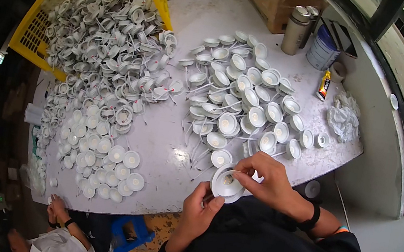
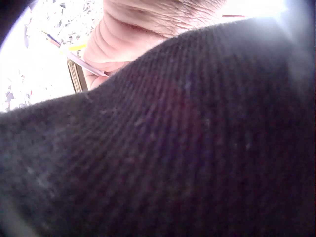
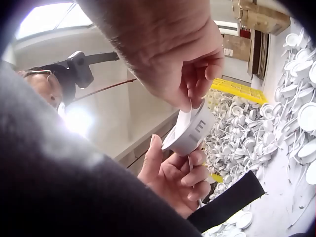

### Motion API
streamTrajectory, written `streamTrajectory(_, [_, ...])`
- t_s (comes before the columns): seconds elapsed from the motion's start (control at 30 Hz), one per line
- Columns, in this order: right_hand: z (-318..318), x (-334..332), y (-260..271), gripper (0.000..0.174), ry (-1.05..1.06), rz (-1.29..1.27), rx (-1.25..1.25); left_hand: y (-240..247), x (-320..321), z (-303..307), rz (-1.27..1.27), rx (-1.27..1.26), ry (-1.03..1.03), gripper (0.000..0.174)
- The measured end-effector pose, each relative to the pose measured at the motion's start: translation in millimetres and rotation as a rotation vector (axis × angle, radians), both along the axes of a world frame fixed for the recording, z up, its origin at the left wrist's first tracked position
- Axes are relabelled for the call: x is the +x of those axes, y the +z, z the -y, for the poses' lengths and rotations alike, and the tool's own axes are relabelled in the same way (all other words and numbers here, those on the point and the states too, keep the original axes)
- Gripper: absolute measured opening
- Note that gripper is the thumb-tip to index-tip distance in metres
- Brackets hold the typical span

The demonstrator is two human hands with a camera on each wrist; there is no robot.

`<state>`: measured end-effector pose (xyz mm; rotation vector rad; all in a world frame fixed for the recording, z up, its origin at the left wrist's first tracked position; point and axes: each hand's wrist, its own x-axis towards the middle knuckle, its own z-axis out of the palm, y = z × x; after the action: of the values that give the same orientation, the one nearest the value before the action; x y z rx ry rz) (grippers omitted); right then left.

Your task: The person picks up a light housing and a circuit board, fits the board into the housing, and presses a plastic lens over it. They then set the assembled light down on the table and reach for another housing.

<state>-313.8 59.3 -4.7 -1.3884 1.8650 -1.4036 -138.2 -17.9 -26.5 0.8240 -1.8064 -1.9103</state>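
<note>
White lamp is up in both hands, off the table, so I count no reach left to close. It lies between the two sets of fingers: ahead and to the right of the left hand, down and to the left of the right hand's wrist, at its fingertips. Neither hand is nearer; both touch it

Left fingers: curled round the lamp, thumb over the near rim, the rest beneath the cup. Right fingers: thumb and forefinger pinched almost together at the far side of the dish. From the right wrist view they have a white edge between them; rim or separate insert, I cannot tell

Axis: from the hollow face, tipped up towards the wearer, through to the cup's back, low among the left fingers. Cable trails out past the left hand, coloured wire ends showing

My judgement: the tilt is what matters. Right fingers sit at the hollow face from above, left fingers bear the back, so any push or pull up there would be answered from below

Just beyond the fingers: a group of loose lamps, near the held one
</note>
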Motion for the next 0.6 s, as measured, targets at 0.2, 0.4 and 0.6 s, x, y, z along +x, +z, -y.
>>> streamTrajectory(0.2, [1.7, 9.5, -12.4, 0.015, -0.023, -0.137, -0.080, 1.6, 0.2, -0.5, 0.028, 0.006, -0.002, 0.028])
streamTrajectory(0.4, [0.2, 21.6, -12.0, 0.024, -0.139, 0.347, -0.013, -3.0, -1.3, 1.6, 0.009, -0.047, -0.009, 0.022])
streamTrajectory(0.6, [-1.6, 17.3, -30.3, 0.031, 0.030, 0.331, 0.029, 7.5, -16.6, -1.6, -0.060, 0.082, 0.007, 0.022])
